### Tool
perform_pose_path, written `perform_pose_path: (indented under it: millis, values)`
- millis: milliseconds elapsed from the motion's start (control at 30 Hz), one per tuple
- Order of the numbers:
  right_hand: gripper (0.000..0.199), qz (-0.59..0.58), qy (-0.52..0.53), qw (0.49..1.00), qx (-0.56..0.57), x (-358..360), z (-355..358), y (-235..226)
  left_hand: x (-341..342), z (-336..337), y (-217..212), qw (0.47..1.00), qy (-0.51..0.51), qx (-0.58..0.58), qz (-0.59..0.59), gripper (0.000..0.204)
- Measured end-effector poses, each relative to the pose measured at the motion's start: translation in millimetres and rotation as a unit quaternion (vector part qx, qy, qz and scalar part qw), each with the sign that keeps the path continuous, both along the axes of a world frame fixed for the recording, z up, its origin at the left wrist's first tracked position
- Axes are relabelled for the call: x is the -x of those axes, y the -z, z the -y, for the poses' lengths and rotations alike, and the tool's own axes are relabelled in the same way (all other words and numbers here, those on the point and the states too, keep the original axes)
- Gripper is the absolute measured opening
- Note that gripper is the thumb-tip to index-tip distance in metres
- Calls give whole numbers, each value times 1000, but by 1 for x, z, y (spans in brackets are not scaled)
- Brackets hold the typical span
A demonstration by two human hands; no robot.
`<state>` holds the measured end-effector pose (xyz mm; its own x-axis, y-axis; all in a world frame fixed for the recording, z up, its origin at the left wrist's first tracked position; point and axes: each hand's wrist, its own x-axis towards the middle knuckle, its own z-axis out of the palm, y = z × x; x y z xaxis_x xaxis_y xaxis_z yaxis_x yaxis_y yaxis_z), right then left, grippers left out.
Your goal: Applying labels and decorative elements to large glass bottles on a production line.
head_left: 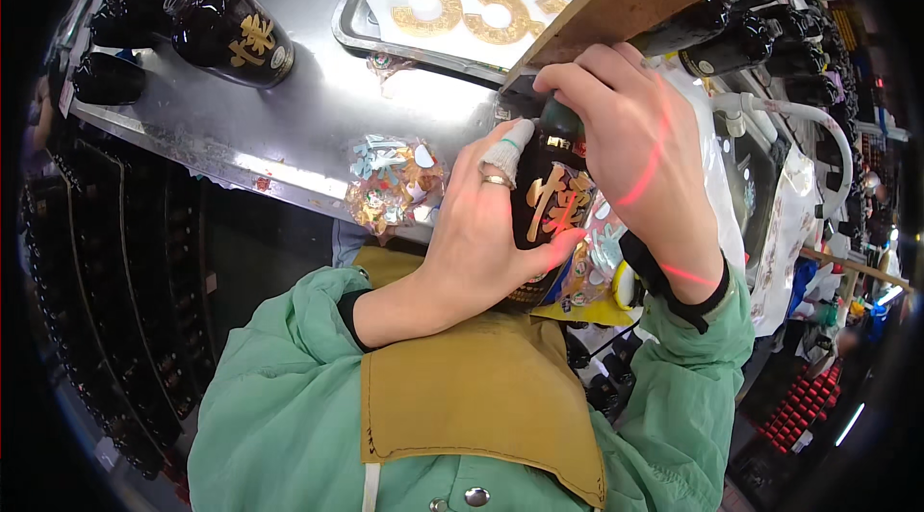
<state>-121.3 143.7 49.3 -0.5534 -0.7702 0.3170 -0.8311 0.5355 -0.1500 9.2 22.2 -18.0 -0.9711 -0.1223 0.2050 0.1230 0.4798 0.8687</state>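
Note:
A dark, glossy bottle [556,158] with raised gold lettering on its side stands tilted in front of my chest. My left hand [476,233] wraps round its body, the thumb lying across the lower front. A white cover sits on one fingertip of that hand, and a ring is on a finger. Curled over the bottle's dark neck, my right hand [640,141] hides most of its top. Red light lines fall across the right hand and the lettering. Used-looking decal scraps [393,180] lie on the metal table beside my left hand.
A wooden board [626,7] slants just beyond my right hand. Behind it, a metal tray [345,26] holds gold C-shaped decals [426,10] on white sheets. Another dark bottle [231,36] stands at the back left. More dark bottles [736,45] and a white curved pipe [828,122] are at the right.

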Motion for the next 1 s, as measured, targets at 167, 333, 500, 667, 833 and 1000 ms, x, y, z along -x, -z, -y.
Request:
perform_pose_path:
  millis: [167,333,500,667,833,1000]
  values:
    - [21,1,-1,999,34,4,-2,8,1,2,-2,1000,-1,23,1,99]
    - [22,20,5,997,80,6,-9,17,-2,-2,0,999,-22,32,-12,97]
    - [18,22,10,988,155,8,-13,26,-1,-1,-1,998,-21,64,-21,93]
    - [13,-78,-10,987,138,4,-27,23,0,-1,-3,998,-19,59,-6,91]
    - [18,194,118,924,307,-23,-39,39,1,-2,-5,996,-16,81,-37,87]
    - [15,168,247,879,371,-28,-43,43,1,1,-3,996,-10,89,-12,87]
